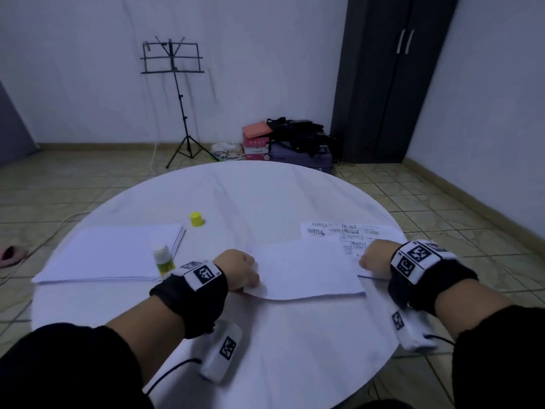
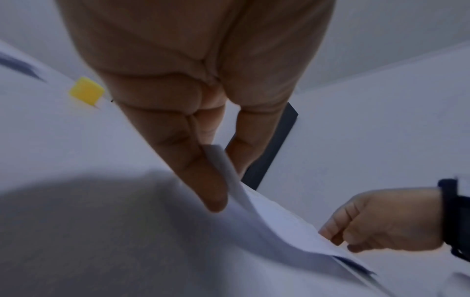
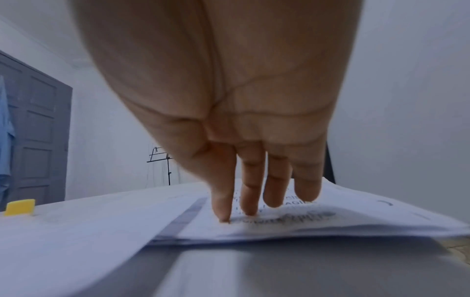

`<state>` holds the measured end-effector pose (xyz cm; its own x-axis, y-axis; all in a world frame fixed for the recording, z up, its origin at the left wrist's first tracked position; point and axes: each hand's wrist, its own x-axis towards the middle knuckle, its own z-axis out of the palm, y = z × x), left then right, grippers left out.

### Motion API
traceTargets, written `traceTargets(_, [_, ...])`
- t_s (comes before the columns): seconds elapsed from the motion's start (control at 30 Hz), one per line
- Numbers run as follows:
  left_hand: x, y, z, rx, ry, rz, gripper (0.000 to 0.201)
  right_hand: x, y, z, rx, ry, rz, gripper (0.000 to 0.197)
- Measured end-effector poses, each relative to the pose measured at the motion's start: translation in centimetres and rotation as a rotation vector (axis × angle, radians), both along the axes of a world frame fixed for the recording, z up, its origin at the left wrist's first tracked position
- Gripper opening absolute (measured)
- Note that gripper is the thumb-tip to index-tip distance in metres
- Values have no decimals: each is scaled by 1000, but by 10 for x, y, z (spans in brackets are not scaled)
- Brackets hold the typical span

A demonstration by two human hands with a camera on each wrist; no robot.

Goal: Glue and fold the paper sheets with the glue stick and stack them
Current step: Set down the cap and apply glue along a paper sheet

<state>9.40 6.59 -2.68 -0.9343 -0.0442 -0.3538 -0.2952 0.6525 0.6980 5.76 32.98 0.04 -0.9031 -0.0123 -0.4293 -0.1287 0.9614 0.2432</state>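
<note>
Item: white paper sheet (image 1: 306,268), centre of round white tabletop (image 1: 265,196), by printed sheets at 2 o'clock. Left hand (image 1: 239,270) grip pinches its corner, likely for folding; right hand (image 1: 376,258) fingers, extended, steady it.

music stand (image 1: 174,84), dark wardrobe (image 1: 389,78), pink slipper (image 1: 11,255), grey door (image 3: 35,128)

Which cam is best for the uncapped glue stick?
Head view: the glue stick stands upright beside the blank paper stack, uncapped. Both wrist views miss it and catch only its yellow cap.
</note>
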Motion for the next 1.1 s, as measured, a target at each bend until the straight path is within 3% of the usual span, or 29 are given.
traceTargets(0.03, [7, -8, 2, -33, -16, -6, 20, 1, -5, 5, -27, -17, -48, 30])
traceTargets(0.1, [16, -22, 4, -62, -50, -21, 40, 2, -15, 11, -48, -13, -105, 24])
traceTargets(0.17, [25, -32, 9, -117, -66, -62, 52, 8, -37, 21, -48, 11, -12, 26])
traceTargets(0.27, [37, -43, 14, -236, -69, -106, 50, 9, -78, 25, -316, 72, 27, 31])
traceTargets(0.37, [49, -51, 15, -371, -52, -122, 46, 17, -133, 26, -598, 2, 73, 25])
traceTargets(0.47, [57, -60, 12, -376, -42, -139, 53, 21, -188, 19, -768, -42, 134, 31])
traceTargets(0.73, [58, -81, 6, -361, -51, -209, 52, 10, -267, -4, -811, -182, 186, 66])
traceTargets(1.1, [56, -90, 3, -342, -35, -199, 55, 6, -274, -10, -846, -245, 268, 48])
